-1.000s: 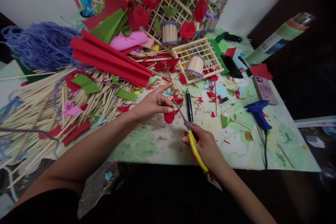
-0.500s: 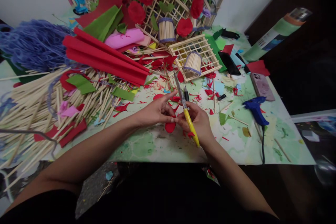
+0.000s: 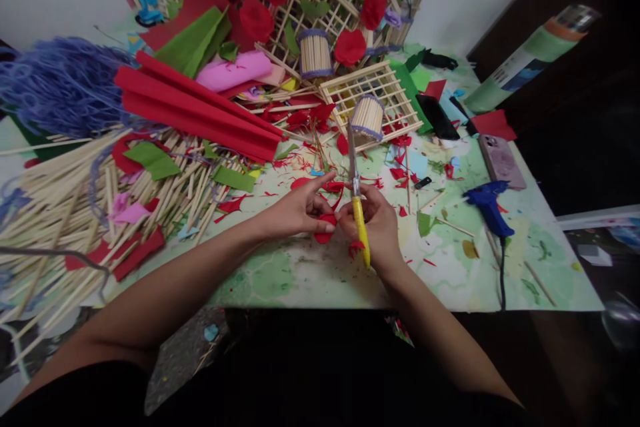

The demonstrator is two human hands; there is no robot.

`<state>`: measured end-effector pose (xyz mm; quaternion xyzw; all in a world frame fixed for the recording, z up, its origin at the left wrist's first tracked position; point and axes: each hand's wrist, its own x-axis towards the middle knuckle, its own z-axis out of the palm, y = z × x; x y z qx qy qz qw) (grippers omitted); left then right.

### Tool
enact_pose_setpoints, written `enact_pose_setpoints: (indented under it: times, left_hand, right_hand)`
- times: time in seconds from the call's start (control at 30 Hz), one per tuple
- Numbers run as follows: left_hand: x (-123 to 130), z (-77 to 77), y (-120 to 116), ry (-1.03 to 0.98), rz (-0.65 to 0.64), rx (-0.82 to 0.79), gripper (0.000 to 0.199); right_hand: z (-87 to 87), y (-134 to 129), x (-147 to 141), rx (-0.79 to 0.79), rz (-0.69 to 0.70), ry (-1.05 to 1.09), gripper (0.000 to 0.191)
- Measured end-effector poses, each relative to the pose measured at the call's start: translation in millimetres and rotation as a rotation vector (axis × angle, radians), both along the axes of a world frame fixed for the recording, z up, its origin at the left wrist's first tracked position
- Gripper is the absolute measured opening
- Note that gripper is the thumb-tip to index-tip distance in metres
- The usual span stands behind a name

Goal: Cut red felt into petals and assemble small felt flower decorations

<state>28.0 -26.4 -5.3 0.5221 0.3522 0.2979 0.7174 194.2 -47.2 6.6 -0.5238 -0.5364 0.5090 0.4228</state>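
Note:
Near the table's front edge my left hand [image 3: 295,212] pinches a small red paper piece [image 3: 326,229] between thumb and fingers. My right hand [image 3: 376,225] is closed around the yellow-handled scissors [image 3: 359,217], whose blades point away from me toward the stick grid. The right fingertips are close to the red piece; whether they touch it is hard to tell. A thin red strip curls up beside my left fingers. Red scraps [image 3: 356,249] hang by the scissor handle.
Wooden sticks [image 3: 65,193] and blue yarn [image 3: 70,87] are heaped left. Folded red paper [image 3: 200,110] lies behind. A stick grid [image 3: 373,103] holds a small stick cup [image 3: 368,117]. At right are a blue glue gun [image 3: 491,207], a phone [image 3: 501,161] and a bottle [image 3: 533,60].
The scissors have turned more upright, their tip swinging right, and my right hand has shifted slightly left. My left hand keeps its pinch on the red piece.

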Motion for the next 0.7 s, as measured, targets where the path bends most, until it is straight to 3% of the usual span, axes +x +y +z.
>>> enact_pose_setpoints:
  times: [0.27, 0.53, 0.7]
  left_hand:
    - [4.9, -0.9, 0.1, -0.132, 0.189, -0.048, 0.1]
    - [0.4, 2.5, -1.2, -0.052, 0.034, -0.01, 0.104]
    - [0.1, -0.1, -3.4, -0.01, 0.001, 0.004, 0.1]
  right_hand:
    - [-2.0, -2.1, 1.3, 0.025, -0.135, 0.063, 0.049]
    - [-6.0, -1.0, 9.5, -0.065, 0.042, 0.055, 0.053]
    - [-6.1, -1.6, 8.2, -0.105, 0.089, 0.077, 0.049]
